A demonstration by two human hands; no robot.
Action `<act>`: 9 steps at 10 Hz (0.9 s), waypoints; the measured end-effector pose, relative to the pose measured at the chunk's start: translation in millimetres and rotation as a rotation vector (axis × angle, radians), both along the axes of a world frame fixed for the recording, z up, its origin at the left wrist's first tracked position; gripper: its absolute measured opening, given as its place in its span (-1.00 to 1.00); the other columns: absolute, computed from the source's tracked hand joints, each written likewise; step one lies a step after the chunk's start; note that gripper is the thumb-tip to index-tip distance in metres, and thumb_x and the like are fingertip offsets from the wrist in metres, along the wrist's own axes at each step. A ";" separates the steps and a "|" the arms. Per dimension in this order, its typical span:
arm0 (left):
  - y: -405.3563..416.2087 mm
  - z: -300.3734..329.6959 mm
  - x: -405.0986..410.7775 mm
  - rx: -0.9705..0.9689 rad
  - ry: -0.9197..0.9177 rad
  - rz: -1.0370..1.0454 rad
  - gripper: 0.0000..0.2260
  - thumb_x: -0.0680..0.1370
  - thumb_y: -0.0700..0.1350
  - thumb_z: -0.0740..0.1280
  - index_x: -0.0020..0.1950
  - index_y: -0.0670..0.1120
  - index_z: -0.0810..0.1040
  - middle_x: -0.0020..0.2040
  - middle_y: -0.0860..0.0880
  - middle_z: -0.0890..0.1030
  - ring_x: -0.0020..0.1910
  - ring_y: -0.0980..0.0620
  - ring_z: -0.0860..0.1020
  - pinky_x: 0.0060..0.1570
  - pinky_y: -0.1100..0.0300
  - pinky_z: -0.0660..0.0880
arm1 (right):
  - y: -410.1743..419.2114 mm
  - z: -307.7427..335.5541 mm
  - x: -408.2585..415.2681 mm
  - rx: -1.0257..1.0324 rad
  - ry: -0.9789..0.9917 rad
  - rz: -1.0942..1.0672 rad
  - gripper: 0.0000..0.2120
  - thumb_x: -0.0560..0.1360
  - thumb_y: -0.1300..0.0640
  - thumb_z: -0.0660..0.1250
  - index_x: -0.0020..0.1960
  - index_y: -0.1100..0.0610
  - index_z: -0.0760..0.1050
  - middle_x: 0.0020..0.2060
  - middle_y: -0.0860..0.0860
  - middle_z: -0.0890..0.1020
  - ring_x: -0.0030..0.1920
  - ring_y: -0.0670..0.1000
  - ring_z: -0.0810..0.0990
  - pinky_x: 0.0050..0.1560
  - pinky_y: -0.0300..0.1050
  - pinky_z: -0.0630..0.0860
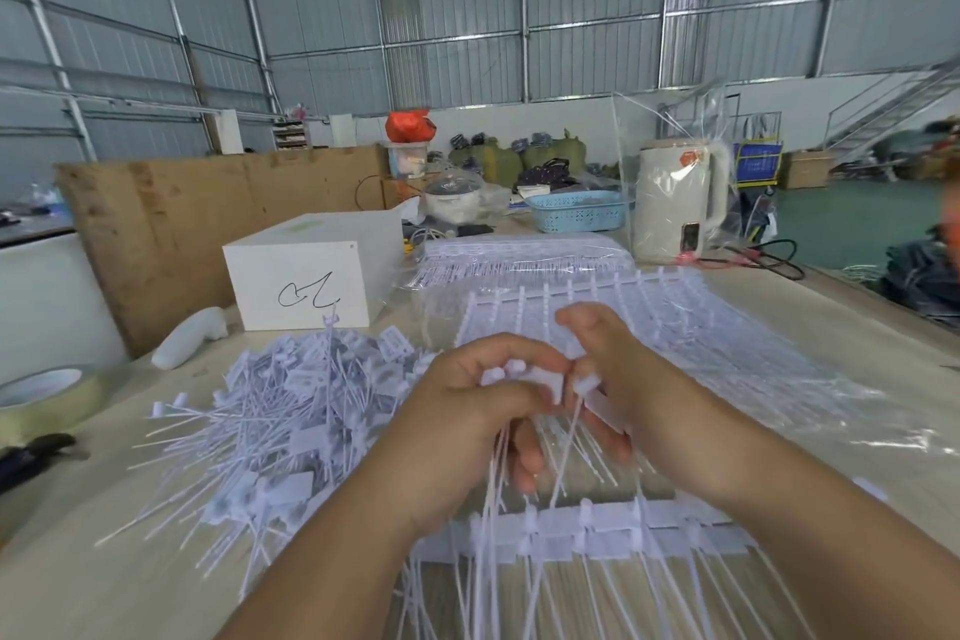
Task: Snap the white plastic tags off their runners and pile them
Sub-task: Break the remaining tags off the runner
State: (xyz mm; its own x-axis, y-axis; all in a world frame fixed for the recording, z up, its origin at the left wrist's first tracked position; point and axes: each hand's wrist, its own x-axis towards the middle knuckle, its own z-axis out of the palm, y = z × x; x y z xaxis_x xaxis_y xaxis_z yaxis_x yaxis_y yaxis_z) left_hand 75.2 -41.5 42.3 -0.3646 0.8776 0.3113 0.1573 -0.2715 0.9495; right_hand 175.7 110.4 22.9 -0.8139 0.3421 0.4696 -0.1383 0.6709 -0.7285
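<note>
At frame centre, left hand [467,411] curls round a bundle of thin white tags [498,452] while right hand [618,395] pinches one flat tag head [587,386], apparently bracing to snap it free; the spiky loose pile [291,411] lies centre-left on the pale table [104,577].

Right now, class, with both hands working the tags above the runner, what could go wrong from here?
The left hand already grips a bunch of tags while the right hand pinches another; an overfull grip may spill some onto the unsnapped runners. The pile of loose tags lies right beside those runners, so finished and unfinished pieces could mix. Thin tails may bend or tangle.
</note>
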 end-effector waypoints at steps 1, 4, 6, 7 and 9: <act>2.8 -3.1 2.2 -0.084 0.054 0.086 -0.77 0.51 -0.30 0.29 -0.20 -0.02 0.64 -0.51 0.01 0.54 -0.65 0.04 0.43 -0.56 0.33 0.34 | 19.1 -11.6 -12.2 -0.110 0.108 -0.146 -0.47 0.45 -0.32 0.21 0.39 -0.22 0.32 0.28 -0.06 0.53 -0.16 -0.04 0.51 0.33 0.16 0.39; -1.2 0.6 7.0 -0.117 0.031 0.017 -0.89 0.42 0.01 0.38 -0.26 0.03 0.66 -0.57 0.04 0.46 -0.63 0.12 0.36 -0.53 0.34 0.29 | 14.0 -37.7 -44.9 -0.203 0.148 0.035 -0.05 0.29 -0.54 0.31 0.53 -0.31 -0.02 -0.47 -0.16 0.62 -0.36 -0.04 0.65 -0.46 -0.21 0.52; 2.1 -0.8 14.5 -0.138 -0.074 -0.159 -0.86 0.44 -0.09 0.33 -0.22 0.02 0.69 -0.38 -0.02 0.62 -0.53 0.07 0.53 -0.55 0.32 0.39 | 7.6 -44.9 -35.9 0.048 0.191 -0.092 -0.37 0.55 -0.39 0.09 0.50 -0.41 -0.16 -0.42 -0.23 0.64 -0.46 -0.18 0.63 -0.64 -0.06 0.39; 4.1 -3.1 15.6 -0.145 -0.071 -0.111 -0.86 0.42 -0.16 0.31 -0.20 -0.11 0.67 -0.31 -0.08 0.63 -0.49 0.01 0.53 -0.48 0.26 0.44 | -9.9 -28.7 -26.6 0.073 0.217 -0.147 -0.38 0.50 -0.47 0.05 0.47 -0.45 -0.14 -0.35 -0.35 0.63 -0.36 -0.31 0.61 -0.30 -0.16 0.43; 1.8 -2.7 6.1 -0.126 0.105 0.214 -0.88 0.23 -0.05 0.36 -0.41 -0.10 0.56 -0.52 -0.12 0.47 -0.58 -0.02 0.42 -0.49 0.26 0.36 | -25.7 13.9 13.3 0.264 -0.118 -0.170 -0.29 0.40 -0.56 -0.13 0.33 -0.17 0.32 -0.28 -0.23 0.59 -0.22 -0.30 0.55 -0.21 -0.25 0.36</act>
